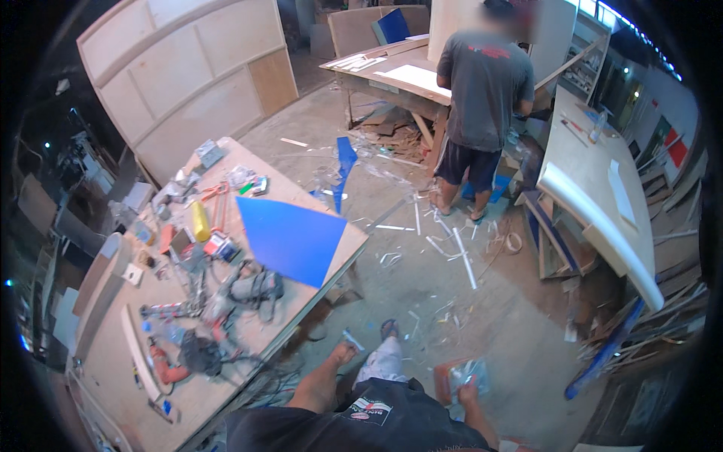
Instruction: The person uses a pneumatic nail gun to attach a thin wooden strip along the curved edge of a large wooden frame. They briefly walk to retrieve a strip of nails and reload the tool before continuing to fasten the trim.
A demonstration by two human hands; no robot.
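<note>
My left hand (344, 352) is low in the middle, closed around a small, pale flat piece (352, 340) whose kind I cannot make out. To the right, my right hand (468, 389) grips a clear plastic bag (476, 371), with something reddish-brown (446, 379) showing at its left side. Both hands hang above the floor. The workbench (279, 331) stands left of my left hand. On it lie a blue sheet (294, 235), a grey power tool (256, 289) and a red-orange power tool (167, 366).
A person (486, 90) stands with back turned at a far table (354, 66). A curved-edge panel (602, 181) reaches in from the right. White strips (464, 258) and a blue scrap (345, 167) litter the floor. Wood offcuts (640, 346) are piled at right.
</note>
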